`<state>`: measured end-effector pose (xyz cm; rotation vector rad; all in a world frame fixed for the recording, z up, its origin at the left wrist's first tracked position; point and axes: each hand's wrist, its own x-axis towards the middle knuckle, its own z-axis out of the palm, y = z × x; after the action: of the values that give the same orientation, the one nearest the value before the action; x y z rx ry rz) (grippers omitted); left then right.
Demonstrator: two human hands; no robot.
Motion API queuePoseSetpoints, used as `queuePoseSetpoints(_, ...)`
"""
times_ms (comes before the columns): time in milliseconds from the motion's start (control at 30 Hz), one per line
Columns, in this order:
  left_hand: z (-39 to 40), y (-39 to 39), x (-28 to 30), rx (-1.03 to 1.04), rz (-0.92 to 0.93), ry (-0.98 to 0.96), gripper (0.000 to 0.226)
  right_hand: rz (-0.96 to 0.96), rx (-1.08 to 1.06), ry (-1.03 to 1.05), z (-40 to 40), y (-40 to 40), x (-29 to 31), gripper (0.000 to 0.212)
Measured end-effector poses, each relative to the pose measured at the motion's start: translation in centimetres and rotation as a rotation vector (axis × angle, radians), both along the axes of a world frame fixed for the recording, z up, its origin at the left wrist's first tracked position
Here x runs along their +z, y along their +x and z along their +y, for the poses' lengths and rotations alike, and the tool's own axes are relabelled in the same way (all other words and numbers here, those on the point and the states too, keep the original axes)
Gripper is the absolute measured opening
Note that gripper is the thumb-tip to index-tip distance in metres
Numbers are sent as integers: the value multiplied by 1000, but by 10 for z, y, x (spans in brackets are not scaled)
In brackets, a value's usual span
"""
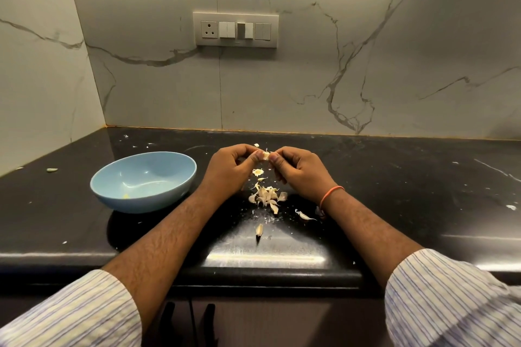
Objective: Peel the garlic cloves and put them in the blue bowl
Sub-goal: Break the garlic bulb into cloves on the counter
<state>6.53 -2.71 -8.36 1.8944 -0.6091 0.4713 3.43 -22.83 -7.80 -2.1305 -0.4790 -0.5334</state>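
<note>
Left hand: the left hand [231, 165] is raised just above the counter, right of the bowl, fingers curled, its thumb and fingertips pinching the left side of a garlic clove.
Right hand: the right hand [298, 167] meets it from the right, fingers curled, thumb and forefinger pinching the same clove from the other side.
Garlic clove: the garlic clove [265, 155] is small and pale, held between the two sets of fingertips, clear of the counter; loose skin shows on it, and how much is peeled cannot be told.
Blue bowl: the blue bowl [112, 183] sits on the counter to the left of the left hand, near it but apart; a small yellowish bit [125, 196] lies at its near inner wall.
Peel pile: a pile of skins [266, 196] lies on the counter between the two wrists, directly nearer than the held clove, with a round root piece [257, 172] just farther.
Stray pieces: one piece [259, 229] lies alone nearer the counter edge; a curled skin [304, 215] lies right of the pile, near the right wrist.
Far-left piece: a small pale-green piece [52, 169] lies well to the left of the bowl.
Counter: the black counter [394, 191] is flecked with white scraps.
Wrist band: an orange band [331, 194] circles the right wrist.
Sleeves: striped sleeves [451, 304] are pushed up both forearms.
Wall: a switch panel [236, 29] sits on the marble wall, far behind the hands.
</note>
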Motion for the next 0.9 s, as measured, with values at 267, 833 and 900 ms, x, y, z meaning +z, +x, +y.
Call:
queuePoseSetpoints(267, 3, 1, 0, 51, -7, -59, 16, 14, -188, 33, -8, 1, 6, 17)
queuePoseSetpoints(833, 6, -7, 0, -67, 29, -137, 30, 74, -169, -220, -15, -8, 4, 35)
queuePoseSetpoints(900, 7, -7, -1, -71, 12, -144, 30, 8, -148, -156, -14, -8, 5, 33)
